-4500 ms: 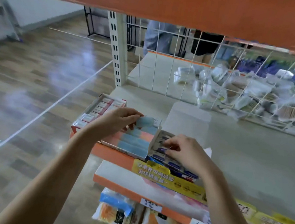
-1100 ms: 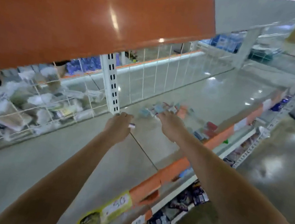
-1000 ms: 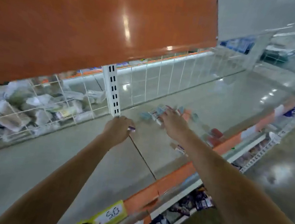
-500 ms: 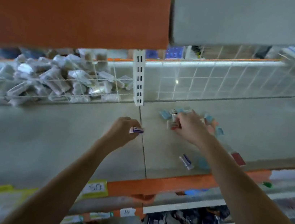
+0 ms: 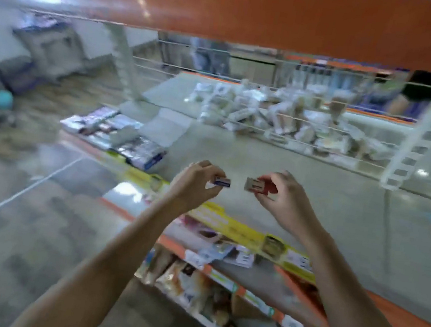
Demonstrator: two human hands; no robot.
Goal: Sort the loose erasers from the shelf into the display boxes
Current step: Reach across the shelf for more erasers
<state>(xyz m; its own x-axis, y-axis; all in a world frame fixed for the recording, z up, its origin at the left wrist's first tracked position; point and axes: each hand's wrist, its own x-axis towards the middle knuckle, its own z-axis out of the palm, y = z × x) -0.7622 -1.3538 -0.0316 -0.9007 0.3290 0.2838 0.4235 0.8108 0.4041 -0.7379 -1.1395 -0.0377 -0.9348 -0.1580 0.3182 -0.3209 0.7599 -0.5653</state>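
- Blue-labelled eraser (image 5: 222,182) pinched in left hand (image 5: 195,183); right hand (image 5: 281,197) grips a red and beige eraser (image 5: 258,186), both above the shelf (image 5: 289,179).
- Display boxes (image 5: 119,133) sit far left on the shelf, blurred and seemingly partly filled.
- Both erasers not yet boxed; mid-task, probably.

A shop aisle is shown: a long grey shelf (image 5: 313,205) edged in orange, fitted with yellow price labels (image 5: 230,225) along its front. Packaged goods (image 5: 279,117) are heaped behind a wire divider, and more packets (image 5: 187,278) (blurred) are stocked on the lower shelf.
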